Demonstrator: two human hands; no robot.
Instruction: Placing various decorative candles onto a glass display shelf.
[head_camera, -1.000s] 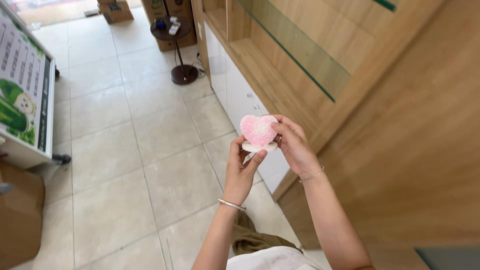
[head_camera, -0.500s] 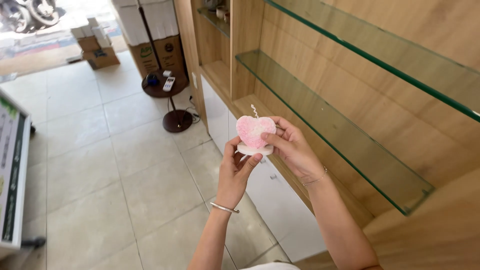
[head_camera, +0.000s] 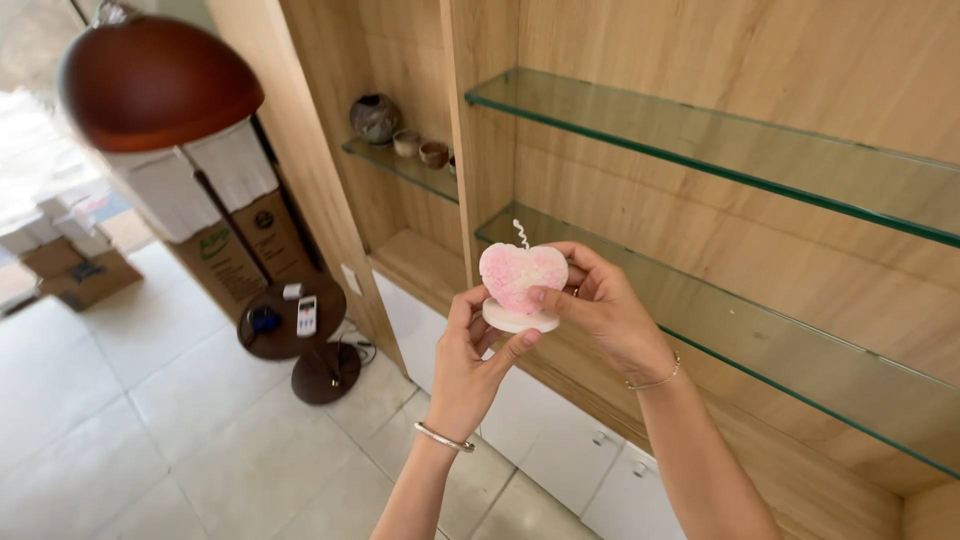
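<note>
One heart-shaped candle (head_camera: 522, 277), pink and white, with one white twisted wick upright at its top; it sits on one round white base (head_camera: 520, 320). Held in the air in front of the wooden shelving, level with the lower glass shelf (head_camera: 800, 350).

Left hand (head_camera: 470, 365): from below, fingers curled up around the base, thumb under its rim. One thin bangle on the wrist. Right hand (head_camera: 600, 305): closed around the candle's right side, thumb on the front face, fingers behind. One thin chain bracelet on the wrist. Both hands grip the same object.

Glass shelves counted: three. One upper glass shelf (head_camera: 720, 140), one lower in the right bay, one small glass shelf (head_camera: 400, 165) in the left bay. On the small one: one dark round vase (head_camera: 375, 118), two small cups (head_camera: 420, 150) beside it.

Floor level: one round dark side table (head_camera: 290, 325) carrying small items, too small to identify. One reddish-brown lampshade (head_camera: 155, 80) upper left. Several cardboard boxes (head_camera: 70, 265) far left. White cabinet doors (head_camera: 560, 440) below the shelving.
</note>
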